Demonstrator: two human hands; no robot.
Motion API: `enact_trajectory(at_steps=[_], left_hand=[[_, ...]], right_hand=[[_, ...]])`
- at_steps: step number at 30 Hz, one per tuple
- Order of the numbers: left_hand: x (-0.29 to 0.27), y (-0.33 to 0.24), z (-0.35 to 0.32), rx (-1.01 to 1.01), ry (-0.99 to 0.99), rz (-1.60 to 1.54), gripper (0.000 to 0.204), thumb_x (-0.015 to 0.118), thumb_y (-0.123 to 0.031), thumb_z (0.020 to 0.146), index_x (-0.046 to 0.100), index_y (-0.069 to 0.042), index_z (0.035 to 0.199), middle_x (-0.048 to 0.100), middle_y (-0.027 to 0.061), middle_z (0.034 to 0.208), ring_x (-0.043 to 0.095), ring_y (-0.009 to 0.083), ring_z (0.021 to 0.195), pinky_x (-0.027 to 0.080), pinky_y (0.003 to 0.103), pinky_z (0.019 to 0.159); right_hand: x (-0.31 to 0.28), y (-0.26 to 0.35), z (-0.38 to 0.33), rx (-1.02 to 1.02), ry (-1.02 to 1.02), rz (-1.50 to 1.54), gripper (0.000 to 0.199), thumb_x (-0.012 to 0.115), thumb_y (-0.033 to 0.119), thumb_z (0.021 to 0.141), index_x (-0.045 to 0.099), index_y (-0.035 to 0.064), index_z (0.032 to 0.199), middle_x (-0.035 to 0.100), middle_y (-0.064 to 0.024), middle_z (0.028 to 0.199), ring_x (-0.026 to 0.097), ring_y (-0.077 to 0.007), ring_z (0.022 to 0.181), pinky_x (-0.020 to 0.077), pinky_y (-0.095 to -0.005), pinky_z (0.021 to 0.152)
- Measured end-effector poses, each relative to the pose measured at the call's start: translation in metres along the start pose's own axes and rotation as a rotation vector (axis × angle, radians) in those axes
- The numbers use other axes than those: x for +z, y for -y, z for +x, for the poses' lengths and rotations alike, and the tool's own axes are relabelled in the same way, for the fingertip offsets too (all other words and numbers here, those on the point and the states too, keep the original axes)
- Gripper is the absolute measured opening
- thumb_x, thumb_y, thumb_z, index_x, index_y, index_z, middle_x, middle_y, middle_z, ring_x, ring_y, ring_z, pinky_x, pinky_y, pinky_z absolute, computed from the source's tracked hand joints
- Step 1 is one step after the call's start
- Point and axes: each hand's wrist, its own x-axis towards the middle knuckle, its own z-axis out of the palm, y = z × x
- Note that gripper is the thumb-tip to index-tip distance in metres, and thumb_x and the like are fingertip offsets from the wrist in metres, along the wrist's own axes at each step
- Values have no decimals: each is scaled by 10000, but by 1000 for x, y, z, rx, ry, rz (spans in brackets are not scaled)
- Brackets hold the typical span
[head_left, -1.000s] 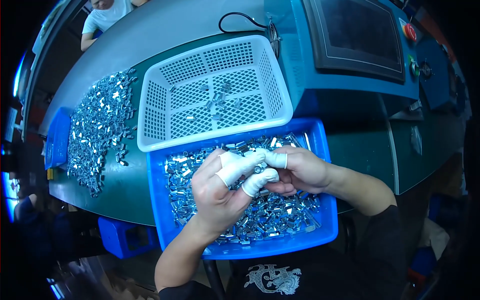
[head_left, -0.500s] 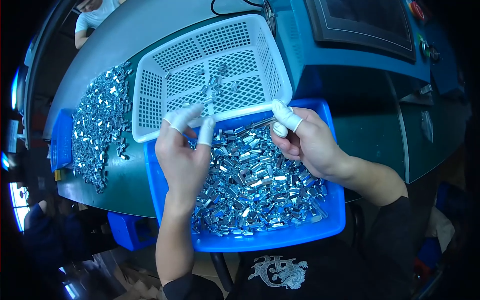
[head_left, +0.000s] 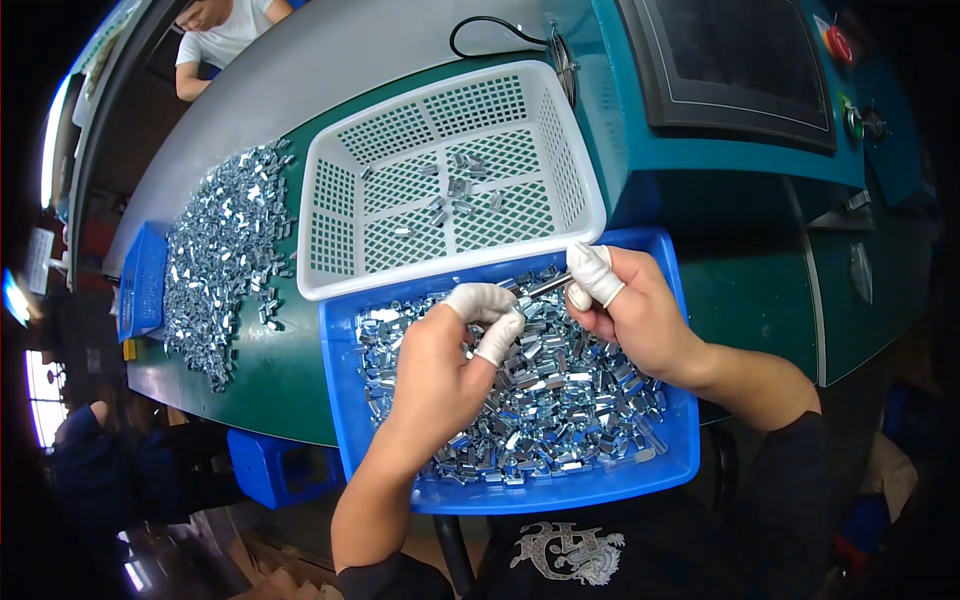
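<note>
My right hand (head_left: 640,310), with white finger cots on the thumb and a finger, pinches a thin metal rod (head_left: 549,287) that points left. My left hand (head_left: 445,365) also wears white finger cots. Its thumb and forefinger close on a small shiny metal piece (head_left: 523,304) at the rod's left end; whether the piece sits on the rod I cannot tell. Both hands hover above a blue bin (head_left: 560,496) filled with small silver metal pieces (head_left: 545,400). Just beyond stands a white perforated basket (head_left: 450,262) with several such pieces on its bottom.
A heap of silver pieces (head_left: 225,260) covers the green table (head_left: 285,400) at the left, beside a blue basket (head_left: 142,280). A teal machine (head_left: 720,155) with a dark screen stands at the back right. A black cable (head_left: 490,20) lies behind the basket. Another person (head_left: 225,40) sits at the far left.
My left hand has moved right from the white basket's near rim to the rod's end, and its fingers have closed. The right hand keeps hold of the rod. The whole view has shifted slightly.
</note>
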Motion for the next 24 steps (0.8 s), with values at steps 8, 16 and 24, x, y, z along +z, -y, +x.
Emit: enact_trajectory(at_steps=[8, 16, 24], left_hand=[[2, 12, -3, 241, -141, -195, 180, 678, 2, 776, 634, 27, 949, 648, 63, 893, 582, 96, 800, 461, 228, 726], [4, 11, -3, 239, -142, -287, 178, 684, -27, 772, 659, 10, 944, 647, 61, 807, 544, 86, 671, 449, 225, 636], [1, 9, -6, 252, -49, -257, 160, 651, 1, 803, 638, 38, 958, 648, 78, 908, 602, 115, 796, 470, 231, 721]], right_hand=[[5, -4, -3, -197, -43, -212, 324, 452, 252, 959, 528, 47, 720, 494, 31, 620, 422, -25, 553, 341, -185, 501], [6, -5, -4, -233, -22, -221, 302, 450, 221, 960, 521, 42, 726, 496, 23, 627, 421, -31, 553, 356, -189, 507], [6, -3, -7, -192, -52, -176, 309, 442, 232, 963, 520, 49, 727, 493, 25, 633, 418, -28, 556, 345, -182, 503]])
